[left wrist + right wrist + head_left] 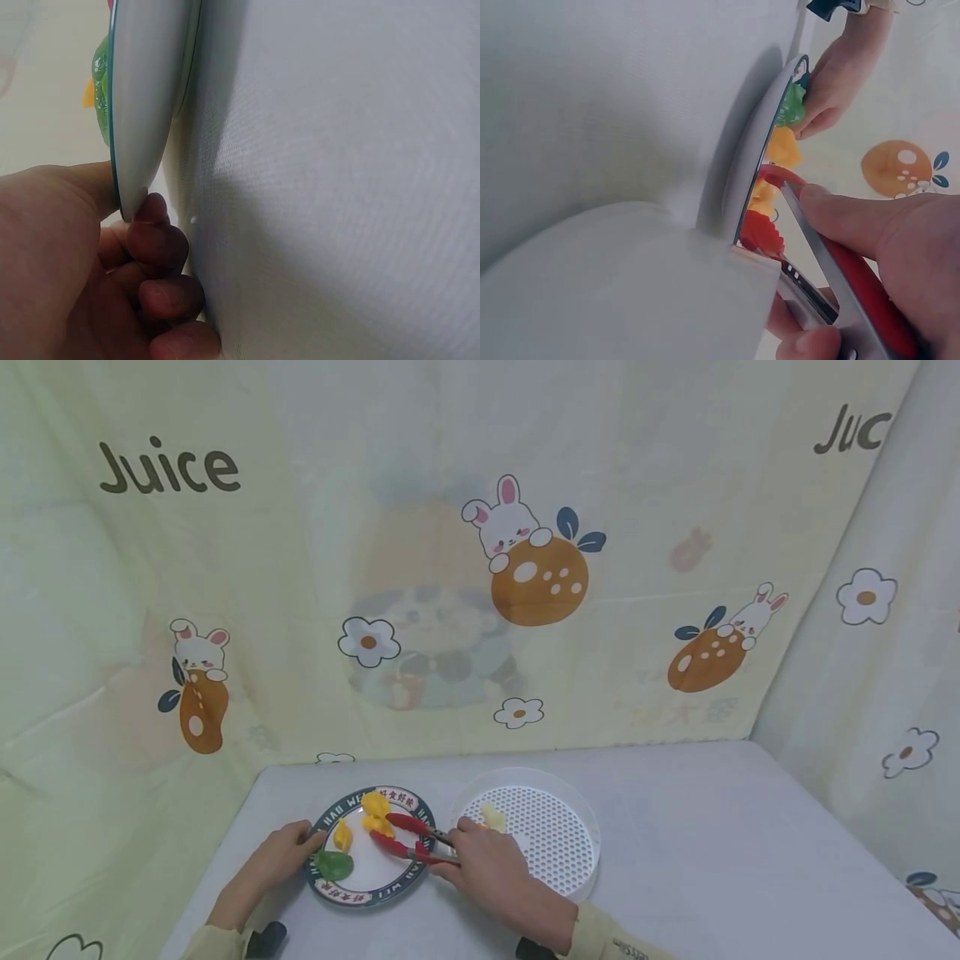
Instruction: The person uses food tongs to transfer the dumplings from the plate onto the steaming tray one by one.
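Note:
My left hand [281, 856] pinches the left rim of a white plate [360, 897] with a dark patterned border; in the left wrist view the thumb is above the rim and curled fingers are below. On the plate lie a green leaf-like piece [333, 865], a small yellow piece [342, 835] and a yellow lump [376, 803]. My right hand [495, 868] grips metal tongs [810, 232] with red tips. Those tips stand spread around another yellow piece [377, 824] on the plate; whether they squeeze it I cannot tell.
A round white strainer tray [588, 852] with a holed base stands right of the plate, partly under my right hand. A pale yellow piece [493, 817] lies in it. A printed curtain [637, 710] hangs behind the white table [697, 860].

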Demonstrator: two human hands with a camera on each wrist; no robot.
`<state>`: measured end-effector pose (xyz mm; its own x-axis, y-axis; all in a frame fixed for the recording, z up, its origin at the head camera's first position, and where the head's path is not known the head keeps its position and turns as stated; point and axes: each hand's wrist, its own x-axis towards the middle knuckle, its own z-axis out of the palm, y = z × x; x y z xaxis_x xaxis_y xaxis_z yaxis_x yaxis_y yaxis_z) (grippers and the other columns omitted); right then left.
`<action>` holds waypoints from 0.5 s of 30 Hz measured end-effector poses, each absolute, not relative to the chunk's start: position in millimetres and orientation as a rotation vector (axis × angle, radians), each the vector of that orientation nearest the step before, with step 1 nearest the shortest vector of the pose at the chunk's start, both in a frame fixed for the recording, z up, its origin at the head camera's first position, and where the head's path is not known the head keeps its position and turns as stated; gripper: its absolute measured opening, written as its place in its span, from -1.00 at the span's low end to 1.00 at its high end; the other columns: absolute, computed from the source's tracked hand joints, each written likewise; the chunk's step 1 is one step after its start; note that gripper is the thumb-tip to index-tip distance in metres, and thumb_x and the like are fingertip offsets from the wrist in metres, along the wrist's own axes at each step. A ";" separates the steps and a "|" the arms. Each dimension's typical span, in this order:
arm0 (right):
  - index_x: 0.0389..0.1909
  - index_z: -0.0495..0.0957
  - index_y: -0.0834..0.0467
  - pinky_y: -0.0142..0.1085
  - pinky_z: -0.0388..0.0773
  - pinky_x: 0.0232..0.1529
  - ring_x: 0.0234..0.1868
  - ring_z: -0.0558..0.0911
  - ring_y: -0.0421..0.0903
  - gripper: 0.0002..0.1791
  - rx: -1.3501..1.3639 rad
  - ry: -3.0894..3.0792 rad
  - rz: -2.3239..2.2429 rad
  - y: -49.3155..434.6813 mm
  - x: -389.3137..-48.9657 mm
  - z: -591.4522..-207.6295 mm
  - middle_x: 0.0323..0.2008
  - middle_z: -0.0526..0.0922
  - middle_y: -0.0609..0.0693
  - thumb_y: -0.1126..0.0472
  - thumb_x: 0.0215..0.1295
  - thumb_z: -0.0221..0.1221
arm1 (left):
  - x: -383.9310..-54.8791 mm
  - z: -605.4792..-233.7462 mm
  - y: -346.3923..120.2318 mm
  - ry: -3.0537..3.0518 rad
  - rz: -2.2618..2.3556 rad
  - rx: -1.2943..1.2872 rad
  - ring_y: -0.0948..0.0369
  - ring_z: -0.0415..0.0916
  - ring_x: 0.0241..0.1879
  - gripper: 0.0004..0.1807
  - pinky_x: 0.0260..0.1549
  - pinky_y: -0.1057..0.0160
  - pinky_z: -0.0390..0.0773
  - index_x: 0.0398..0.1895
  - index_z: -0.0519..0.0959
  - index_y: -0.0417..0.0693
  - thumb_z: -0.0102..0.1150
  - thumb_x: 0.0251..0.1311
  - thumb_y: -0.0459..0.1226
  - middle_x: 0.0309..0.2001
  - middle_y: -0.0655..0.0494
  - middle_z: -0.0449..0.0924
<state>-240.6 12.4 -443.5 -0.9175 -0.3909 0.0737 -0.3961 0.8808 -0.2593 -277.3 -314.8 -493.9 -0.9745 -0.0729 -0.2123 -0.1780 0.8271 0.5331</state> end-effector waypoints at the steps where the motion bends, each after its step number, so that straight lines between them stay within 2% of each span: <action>1: -0.15 0.67 0.05 -0.40 0.35 -0.54 -0.52 0.39 -0.21 -0.49 0.633 -3.034 0.431 12.8 -240.6 -443.1 -0.41 0.48 -0.15 -0.29 0.17 0.33 | -277.2 -493.4 -314.4 2.824 0.851 -0.199 0.17 0.37 -0.40 -0.65 -0.42 0.21 0.40 -0.37 0.44 -0.10 0.00 0.48 -0.03 -0.47 0.05 0.41; 15: 0.01 0.65 0.02 -0.42 0.34 -0.56 -0.52 0.39 -0.24 -0.44 0.659 -2.981 0.527 26.7 -233.8 -421.6 -0.34 0.49 -0.18 -0.31 0.19 0.30 | -277.6 -490.6 -310.3 2.802 0.829 -0.235 0.17 0.39 -0.39 -0.64 -0.39 0.21 0.43 -0.32 0.49 -0.12 -0.01 0.49 -0.02 -0.45 0.04 0.44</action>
<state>-233.8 26.7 -421.6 -0.9086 -0.4017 0.1146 -0.4166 0.8516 -0.3182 -277.6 -310.3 -490.6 -0.9652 -0.0928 -0.2445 -0.2109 0.8289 0.5181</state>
